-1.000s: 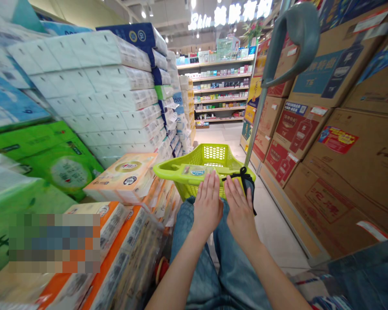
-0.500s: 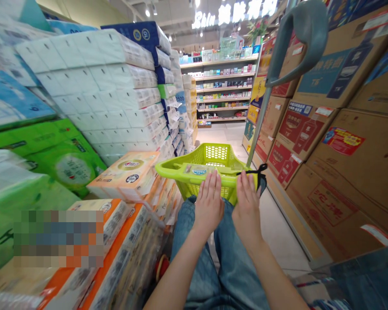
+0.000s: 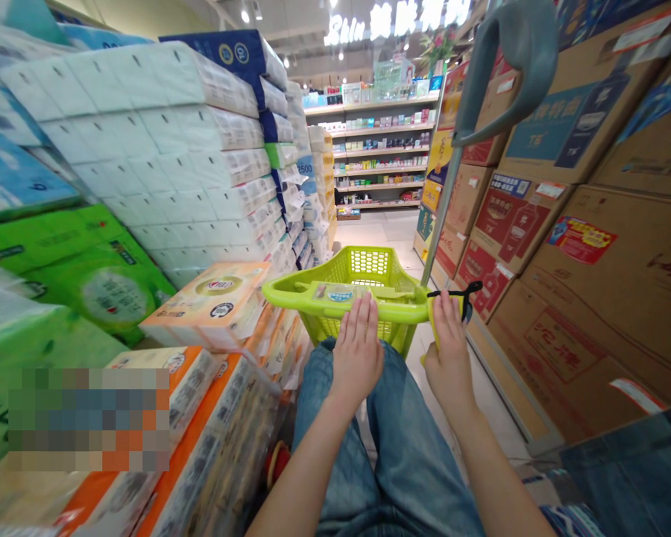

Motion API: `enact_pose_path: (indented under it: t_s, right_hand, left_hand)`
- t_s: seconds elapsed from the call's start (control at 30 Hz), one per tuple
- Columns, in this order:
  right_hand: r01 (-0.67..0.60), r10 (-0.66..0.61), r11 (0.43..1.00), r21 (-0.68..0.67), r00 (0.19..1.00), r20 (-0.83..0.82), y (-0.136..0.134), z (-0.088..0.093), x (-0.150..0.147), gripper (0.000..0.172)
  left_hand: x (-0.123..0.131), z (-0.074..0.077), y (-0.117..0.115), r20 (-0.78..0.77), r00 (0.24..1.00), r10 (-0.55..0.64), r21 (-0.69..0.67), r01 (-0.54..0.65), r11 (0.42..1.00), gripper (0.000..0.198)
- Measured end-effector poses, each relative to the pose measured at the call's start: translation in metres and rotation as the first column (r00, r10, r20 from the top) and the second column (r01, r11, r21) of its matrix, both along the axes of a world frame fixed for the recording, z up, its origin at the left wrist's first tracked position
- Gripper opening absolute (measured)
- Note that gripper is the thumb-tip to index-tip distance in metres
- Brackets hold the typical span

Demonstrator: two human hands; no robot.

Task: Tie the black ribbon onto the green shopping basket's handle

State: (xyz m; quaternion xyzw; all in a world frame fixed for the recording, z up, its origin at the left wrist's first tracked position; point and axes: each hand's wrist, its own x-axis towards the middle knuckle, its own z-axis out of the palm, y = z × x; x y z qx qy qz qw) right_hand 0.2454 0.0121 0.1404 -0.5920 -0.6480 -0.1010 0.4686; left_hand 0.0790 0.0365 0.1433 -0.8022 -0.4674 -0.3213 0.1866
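Lime-green plastic shopping basket (image 3: pixel 369 261) points straight down a supermarket aisle, long axis running away from the shopper.
Left hand (image 3: pixel 358 350) lies on the rim, fingers extended; right hand (image 3: pixel 449 347) sits at the right corner by a black cord (image 3: pixel 464 292), grip unclear. Stacked tissue packs (image 3: pixel 145 127) and cardboard cartons (image 3: pixel 593 335) flank it closely; tile floor (image 3: pixel 374 231) runs ahead.

Stacked white tissue packs (image 3: pixel 145 149) in plastic wrap, green-wrapped tissue packs (image 3: pixel 89 280), orange-banded packs (image 3: pixel 201 425), brown cardboard cartons (image 3: pixel 604 298) with red labels, grey curved handle (image 3: pixel 508 67) on metal pole (image 3: pixel 441 209), retail shelves (image 3: pixel 380 156) of boxed goods beyond, pale tile floor (image 3: pixel 377 235), lit sign (image 3: pixel 397 19) overhead
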Motion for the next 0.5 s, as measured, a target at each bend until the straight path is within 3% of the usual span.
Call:
enact_pose_path:
  t_s: [0.17,0.33,0.5]
  right_hand:
    - [0.019,-0.019,1.000,-0.004,0.998,0.060,0.001,0.002,-0.027,0.086]
    - [-0.095,0.106,0.994,-0.062,0.968,0.227,-0.010,0.001,-0.068,0.079]
    - [-0.091,0.101,0.994,-0.053,0.971,0.216,-0.012,0.000,-0.051,0.081]
  left_hand:
    - [0.001,-0.002,0.001,0.012,1.000,0.001,0.001,-0.001,1.000,0.075]
    - [-0.002,-0.003,0.003,-0.028,0.999,0.027,0.041,-0.026,0.999,0.067]
    - [-0.002,-0.002,0.002,-0.030,1.000,0.005,0.000,-0.005,1.000,0.072]
